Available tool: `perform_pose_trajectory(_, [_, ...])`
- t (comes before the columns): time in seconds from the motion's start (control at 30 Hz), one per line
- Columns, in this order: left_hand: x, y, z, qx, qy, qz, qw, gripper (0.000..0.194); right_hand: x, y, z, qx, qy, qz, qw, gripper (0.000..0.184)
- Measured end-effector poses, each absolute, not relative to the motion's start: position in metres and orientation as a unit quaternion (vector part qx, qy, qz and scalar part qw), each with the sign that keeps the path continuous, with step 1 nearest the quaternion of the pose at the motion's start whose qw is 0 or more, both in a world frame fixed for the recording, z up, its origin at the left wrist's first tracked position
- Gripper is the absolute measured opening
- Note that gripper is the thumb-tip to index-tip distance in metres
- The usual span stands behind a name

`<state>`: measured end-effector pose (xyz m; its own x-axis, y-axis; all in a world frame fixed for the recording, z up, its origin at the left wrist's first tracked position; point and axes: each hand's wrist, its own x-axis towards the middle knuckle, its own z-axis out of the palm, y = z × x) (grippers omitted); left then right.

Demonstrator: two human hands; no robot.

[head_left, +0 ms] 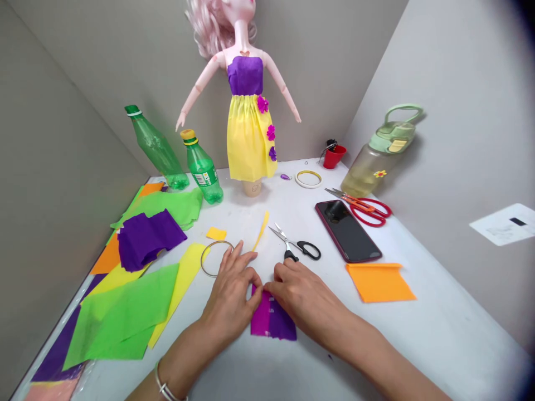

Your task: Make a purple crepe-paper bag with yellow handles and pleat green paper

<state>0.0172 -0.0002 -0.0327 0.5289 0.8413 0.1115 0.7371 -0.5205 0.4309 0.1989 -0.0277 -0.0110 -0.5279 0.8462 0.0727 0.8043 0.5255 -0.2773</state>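
In the head view, a small two-tone piece of thin fabric (272,323), magenta on the left and purple on the right, lies flat on the table. My left hand (234,289) pinches its upper left edge between thumb and forefinger, the other fingers spread. My right hand (303,287) has its fingers curled and pinches the top edge close by. The two pinches almost meet. Just beyond my right hand lie black-handled scissors (295,245) with the blades apart. A metal ring (202,262) rests beside my left fingers, and a thin yellow strip (261,229) lies farther off.
A doll in a yellow skirt (248,139) stands at the back. Green bottles (204,172) and coloured fabric sheets (125,312) are on the left. At right are a phone (349,231), red-handled scissors (363,207), an orange piece (380,284) and a water bottle (376,159).
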Motion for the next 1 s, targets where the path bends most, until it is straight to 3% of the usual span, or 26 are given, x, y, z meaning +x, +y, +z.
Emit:
perform_pose_trajectory(0.33, [0.011, -0.006, -0.024, 0.878, 0.441, 0.148, 0.111, 0.023, 0.183, -0.04, -0.011, -0.447, -0.889, -0.056, 0.084, 0.006])
perform_pose_trajectory(0.47, [0.002, -0.001, -0.02, 0.865, 0.456, 0.192, 0.087, 0.014, 0.182, -0.039, -0.009, -0.445, -0.892, -0.045, 0.062, 0.008])
perform_pose_trajectory(0.6, [0.0, 0.0, -0.027, 0.85, 0.462, 0.214, 0.136, 0.005, 0.194, -0.032, -0.008, -0.462, -0.885, 0.021, 0.053, 0.01])
perform_pose_trajectory(0.87, [0.012, 0.0, -0.038, 0.84, 0.46, 0.213, 0.197, 0.017, 0.201, -0.031, -0.012, -0.472, -0.879, 0.042, 0.062, 0.018])
perform_pose_trajectory(1.0, [0.012, 0.001, -0.042, 0.822, 0.473, 0.221, 0.225, 0.02, 0.199, -0.033, -0.012, -0.472, -0.879, 0.027, 0.058, 0.011])
